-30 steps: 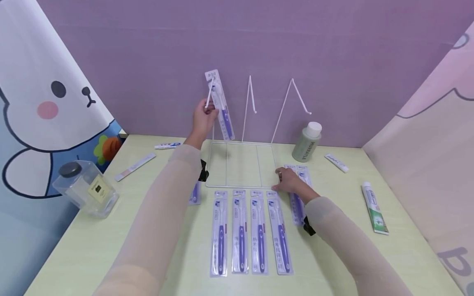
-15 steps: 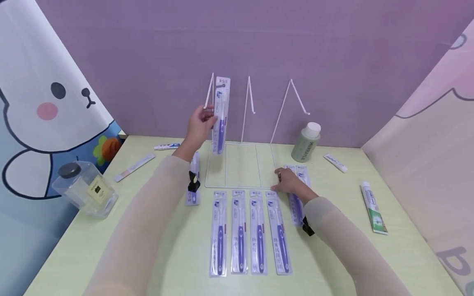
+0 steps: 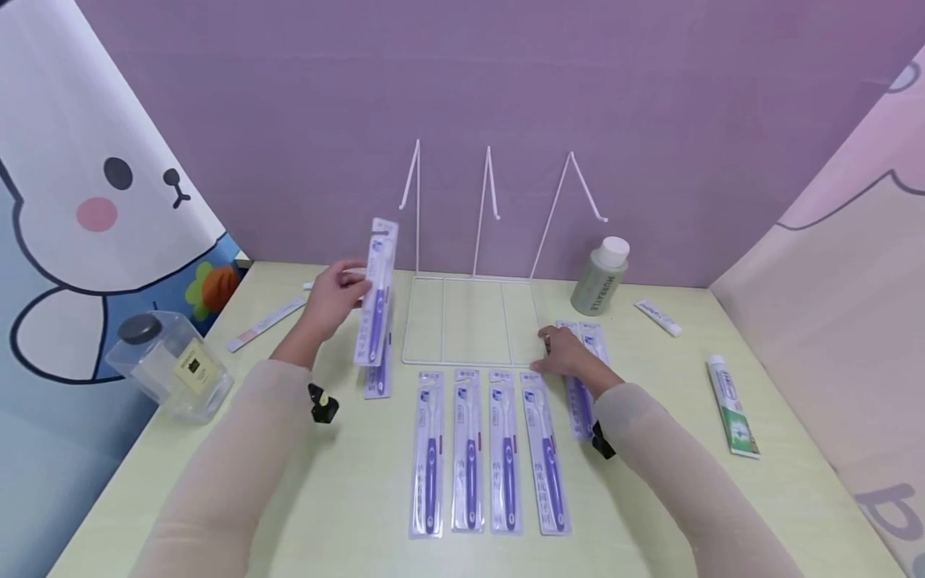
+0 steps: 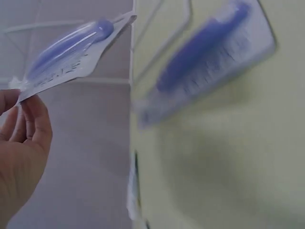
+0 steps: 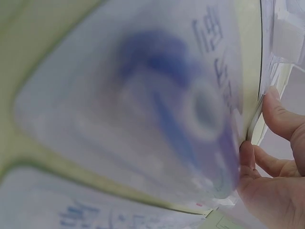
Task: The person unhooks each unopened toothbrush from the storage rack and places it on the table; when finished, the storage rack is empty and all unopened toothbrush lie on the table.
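My left hand (image 3: 334,301) pinches a packaged toothbrush (image 3: 376,301) by the edge of its card, thumb on one side and fingers on the other. The toothbrush is tilted, its hang-hole end up, left of a white wire rack (image 3: 443,321). It partly covers another packaged toothbrush (image 3: 379,384) lying on the table. In the left wrist view, the held toothbrush (image 4: 71,50) extends beyond the fingertips. My right hand (image 3: 567,353) grips the rack's front right corner; the right wrist view shows thumb and fingers around the wire. Two packs (image 3: 580,401) lie partly hidden beneath that hand.
A row of several packaged toothbrushes (image 3: 471,457) lies before the rack, whose three hooks (image 3: 491,181) rise at the back. A green bottle (image 3: 600,277) and toothpaste tubes (image 3: 732,408) stand or lie right. Left are a clear bottle (image 3: 173,369) and a thin packet (image 3: 266,323).
My left hand has carried the packaged toothbrush away from the rack's left hook, down and to the left over the table. My right hand has stayed at the rack corner.
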{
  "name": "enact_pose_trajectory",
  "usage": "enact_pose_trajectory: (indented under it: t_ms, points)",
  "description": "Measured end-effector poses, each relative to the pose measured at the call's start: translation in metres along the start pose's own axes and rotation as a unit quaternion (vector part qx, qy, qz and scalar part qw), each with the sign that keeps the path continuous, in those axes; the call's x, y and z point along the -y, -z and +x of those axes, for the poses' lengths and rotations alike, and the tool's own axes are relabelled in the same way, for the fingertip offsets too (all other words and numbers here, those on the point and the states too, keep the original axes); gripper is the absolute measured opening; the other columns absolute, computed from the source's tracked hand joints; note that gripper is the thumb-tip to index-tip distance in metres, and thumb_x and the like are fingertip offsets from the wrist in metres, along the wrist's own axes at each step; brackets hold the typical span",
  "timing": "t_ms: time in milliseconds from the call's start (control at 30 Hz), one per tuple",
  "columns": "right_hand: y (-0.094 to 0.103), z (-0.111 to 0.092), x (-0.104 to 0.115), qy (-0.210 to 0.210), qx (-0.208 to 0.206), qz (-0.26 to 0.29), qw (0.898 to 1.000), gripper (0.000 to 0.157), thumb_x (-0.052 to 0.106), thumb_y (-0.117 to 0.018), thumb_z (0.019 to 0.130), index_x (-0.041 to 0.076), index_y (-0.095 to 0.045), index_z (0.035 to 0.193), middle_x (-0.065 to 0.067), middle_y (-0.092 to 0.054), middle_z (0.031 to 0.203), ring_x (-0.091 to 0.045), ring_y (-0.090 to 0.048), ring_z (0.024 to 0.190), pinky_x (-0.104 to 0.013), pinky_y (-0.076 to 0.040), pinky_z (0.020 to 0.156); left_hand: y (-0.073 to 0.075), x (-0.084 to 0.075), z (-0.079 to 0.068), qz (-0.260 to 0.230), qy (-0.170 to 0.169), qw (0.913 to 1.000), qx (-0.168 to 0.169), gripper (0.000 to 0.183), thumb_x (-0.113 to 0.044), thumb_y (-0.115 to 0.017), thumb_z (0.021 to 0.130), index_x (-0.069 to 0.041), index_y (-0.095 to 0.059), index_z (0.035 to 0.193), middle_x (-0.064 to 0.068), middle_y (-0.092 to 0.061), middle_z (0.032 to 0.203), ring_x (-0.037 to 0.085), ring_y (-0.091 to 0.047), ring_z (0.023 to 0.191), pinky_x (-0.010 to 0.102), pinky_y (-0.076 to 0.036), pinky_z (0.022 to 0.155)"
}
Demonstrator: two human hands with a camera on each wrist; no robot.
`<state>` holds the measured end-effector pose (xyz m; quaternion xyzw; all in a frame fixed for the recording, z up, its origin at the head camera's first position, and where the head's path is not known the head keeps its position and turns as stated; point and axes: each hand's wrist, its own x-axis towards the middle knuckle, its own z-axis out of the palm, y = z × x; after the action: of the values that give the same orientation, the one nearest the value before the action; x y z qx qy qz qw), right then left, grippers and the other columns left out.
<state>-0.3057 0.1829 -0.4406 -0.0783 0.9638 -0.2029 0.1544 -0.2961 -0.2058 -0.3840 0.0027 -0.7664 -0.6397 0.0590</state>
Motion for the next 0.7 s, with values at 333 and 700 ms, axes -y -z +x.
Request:
enact_pose_trajectory:
  t_ms: [333,700]
  points:
    - [0.002,0.000,-0.001,0.003,0.004,-0.007,1.000,0.077,0.027,-0.074,0.075,-0.003,-0.035,0.134,-0.024,-0.043,0.122,-0.036,-0.039,0.113,-0.046,-0.031,0.095,0.038,0.052,-0.014,0.021,0.138,0.9899,0.026,0.046,-0.007,-0.049,0.092,-0.002,-0.033,0.135,0.023,-0.048,0.118,0.030,-0.054,0.099,0.035,-0.048,0.078]
    - [0.004,-0.001,-0.002,0.003,0.002,-0.005,1.000,0.076,0.026,-0.074,0.075,-0.003,-0.035,0.134,-0.024,-0.043,0.122,-0.036,-0.040,0.113,-0.046,-0.030,0.095,0.039,0.072,-0.012,0.023,0.189,0.9813,0.026,0.049,-0.007,-0.051,0.090,-0.001,-0.035,0.135,0.022,-0.049,0.113,0.023,-0.056,0.088,0.031,-0.049,0.075]
